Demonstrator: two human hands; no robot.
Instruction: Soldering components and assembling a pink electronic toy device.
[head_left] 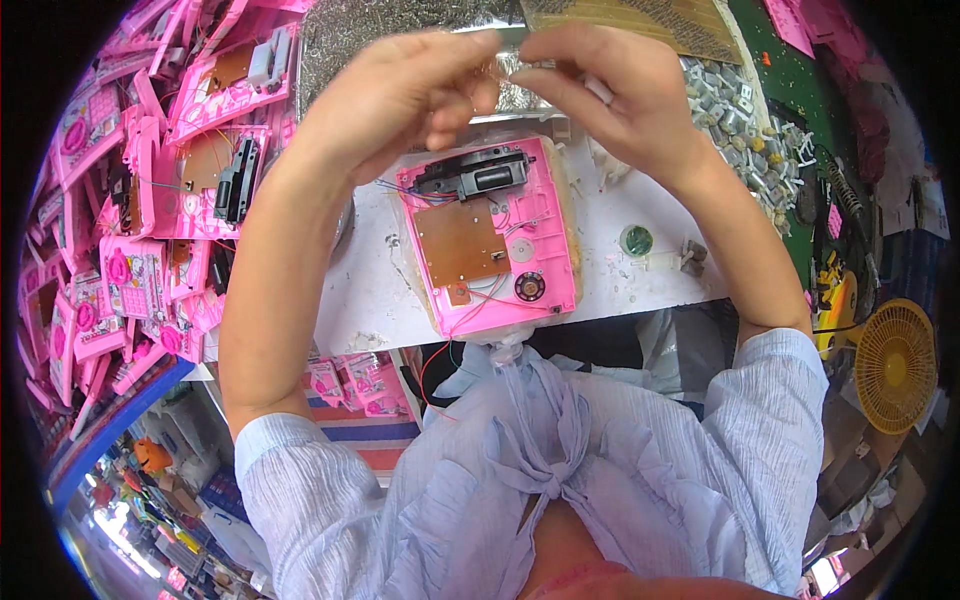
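Both my hands are raised over a metal tray [485, 119] of small shiny metal pieces at the far side of the table. My left hand [405, 100] has its fingers curled, with thumb and forefinger tips close together. Opposite it, my right hand [625, 90] bends thumb and forefinger into a pinch. Anything in either pinch is too small or blurred to make out. Below them lies an open pink plastic housing [548, 215], inside up. It carries a brown circuit board [460, 243], a black mechanism [490, 178], a round speaker [529, 286] and thin wires.
Pink housings and panels [105, 290] are heaped at the left. Small screws [370, 50] cover the far area, with grey-white parts [725, 110] piled at the far right. A green round object [635, 240] rests on the white tabletop [365, 300]. A yellow fan guard [896, 366] stands right.
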